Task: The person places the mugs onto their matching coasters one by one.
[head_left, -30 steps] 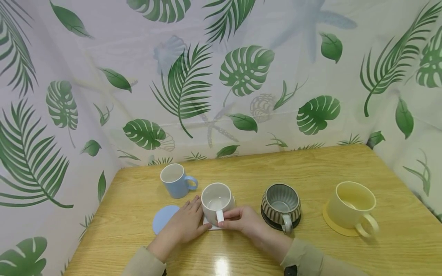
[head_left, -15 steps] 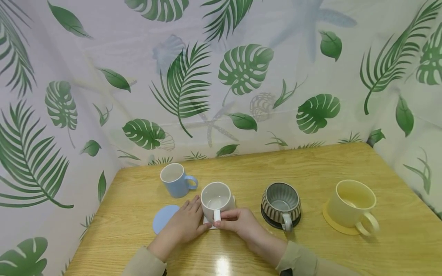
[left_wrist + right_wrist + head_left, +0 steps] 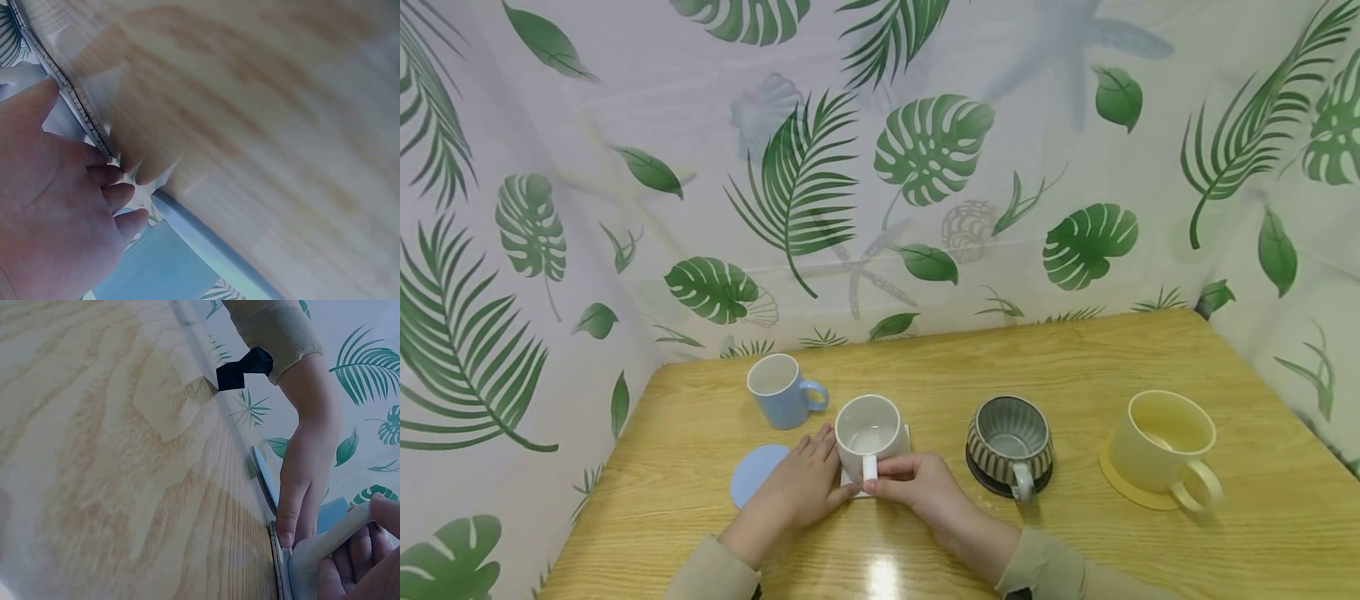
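Observation:
A white mug (image 3: 870,427) stands upright on a white square coaster (image 3: 907,437) near the middle of the table. My right hand (image 3: 917,490) pinches its handle (image 3: 870,468) between thumb and fingers; the right wrist view shows the handle (image 3: 340,531) close up. On the mug's left, my left hand (image 3: 805,485) lies with fingers extended, its thumb at the coaster's near edge. In the left wrist view, that hand's thumb touches the coaster's rim (image 3: 78,103). A round blue coaster (image 3: 756,473) lies left of this hand, partly hidden by it. Behind is a blue mug (image 3: 780,400).
A grey ribbed mug (image 3: 1009,450) sits on a dark round coaster (image 3: 982,477), right of the white mug. Farther right, a yellow mug (image 3: 1157,454) stands on a yellow coaster (image 3: 1123,483). Leaf-printed cloth (image 3: 820,50) borders the wooden table (image 3: 1150,367).
The white mug's handle has swung slightly left with my right hand on it, mostly over the first half second. More of the coaster's right corner shows. My left hand stays in place.

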The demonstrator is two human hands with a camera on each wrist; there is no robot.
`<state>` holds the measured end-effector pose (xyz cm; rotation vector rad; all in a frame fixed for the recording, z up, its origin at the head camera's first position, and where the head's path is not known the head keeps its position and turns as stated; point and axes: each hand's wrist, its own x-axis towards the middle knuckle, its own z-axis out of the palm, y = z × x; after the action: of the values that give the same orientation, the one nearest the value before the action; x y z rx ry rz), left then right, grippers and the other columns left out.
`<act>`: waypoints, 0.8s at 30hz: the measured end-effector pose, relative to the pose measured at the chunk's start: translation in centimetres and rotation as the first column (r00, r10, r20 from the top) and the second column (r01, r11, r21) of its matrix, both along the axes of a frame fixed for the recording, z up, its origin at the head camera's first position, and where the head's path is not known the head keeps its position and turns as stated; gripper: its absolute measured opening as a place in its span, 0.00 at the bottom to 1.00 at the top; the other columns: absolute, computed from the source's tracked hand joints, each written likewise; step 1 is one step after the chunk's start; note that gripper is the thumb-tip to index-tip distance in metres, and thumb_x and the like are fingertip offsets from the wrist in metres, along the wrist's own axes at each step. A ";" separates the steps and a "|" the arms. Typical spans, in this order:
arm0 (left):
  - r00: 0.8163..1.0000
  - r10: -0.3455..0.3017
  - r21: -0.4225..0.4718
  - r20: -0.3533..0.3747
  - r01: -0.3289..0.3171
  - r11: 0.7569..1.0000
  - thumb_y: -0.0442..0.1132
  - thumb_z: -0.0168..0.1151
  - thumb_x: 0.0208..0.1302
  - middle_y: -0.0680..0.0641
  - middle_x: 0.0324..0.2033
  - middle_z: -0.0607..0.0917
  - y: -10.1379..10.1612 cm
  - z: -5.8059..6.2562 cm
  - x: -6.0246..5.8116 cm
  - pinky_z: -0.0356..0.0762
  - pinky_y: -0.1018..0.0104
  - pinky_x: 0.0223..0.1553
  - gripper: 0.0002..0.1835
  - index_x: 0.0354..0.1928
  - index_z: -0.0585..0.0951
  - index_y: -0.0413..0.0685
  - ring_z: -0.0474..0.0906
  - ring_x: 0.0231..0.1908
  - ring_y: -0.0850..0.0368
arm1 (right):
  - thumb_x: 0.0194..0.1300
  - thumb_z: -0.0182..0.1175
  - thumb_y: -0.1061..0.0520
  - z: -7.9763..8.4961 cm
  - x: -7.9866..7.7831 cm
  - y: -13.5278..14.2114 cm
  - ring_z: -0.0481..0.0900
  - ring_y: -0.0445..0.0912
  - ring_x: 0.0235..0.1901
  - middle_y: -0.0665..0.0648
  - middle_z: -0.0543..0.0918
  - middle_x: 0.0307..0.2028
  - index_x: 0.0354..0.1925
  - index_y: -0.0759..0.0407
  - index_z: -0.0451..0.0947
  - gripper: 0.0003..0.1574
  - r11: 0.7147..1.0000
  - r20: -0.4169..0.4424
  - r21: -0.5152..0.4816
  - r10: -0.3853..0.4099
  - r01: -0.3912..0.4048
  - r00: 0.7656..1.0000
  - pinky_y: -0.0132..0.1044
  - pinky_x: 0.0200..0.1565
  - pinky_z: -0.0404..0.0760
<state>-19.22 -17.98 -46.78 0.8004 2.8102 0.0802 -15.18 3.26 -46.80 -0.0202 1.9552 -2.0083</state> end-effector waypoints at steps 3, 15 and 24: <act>1.000 -0.001 0.000 -0.007 0.001 1.000 0.61 0.58 0.78 0.32 0.80 0.64 0.0 0.0 0.0 0.60 0.42 0.82 0.44 0.79 0.65 0.32 0.58 0.82 0.36 | 0.63 0.75 0.62 0.0 0.0 0.0 0.80 0.37 0.43 0.56 0.92 0.46 0.51 0.73 0.87 0.20 1.000 -0.004 -0.008 -0.001 0.001 1.000 0.29 0.46 0.80; 1.000 0.013 0.007 0.013 -0.013 1.000 0.60 0.57 0.78 0.32 0.80 0.63 -0.1 0.1 -0.1 0.59 0.42 0.82 0.44 0.79 0.64 0.32 0.57 0.82 0.36 | 0.63 0.75 0.62 0.2 0.0 -0.4 0.80 0.38 0.44 0.55 0.91 0.46 0.50 0.72 0.88 0.19 1.000 0.000 0.028 -0.012 0.012 1.000 0.31 0.49 0.78; 1.000 0.010 0.009 0.017 -0.011 1.000 0.60 0.58 0.78 0.32 0.80 0.64 0.0 0.3 0.0 0.59 0.42 0.82 0.44 0.79 0.64 0.32 0.57 0.82 0.36 | 0.63 0.74 0.63 0.3 0.0 -0.4 0.80 0.38 0.44 0.57 0.91 0.47 0.51 0.72 0.87 0.20 0.999 -0.007 0.041 0.009 -0.008 1.000 0.30 0.49 0.78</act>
<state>-19.19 -17.98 -46.50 0.7834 2.8006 0.1016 -15.17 2.88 -46.50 -0.0261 1.9972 -1.9647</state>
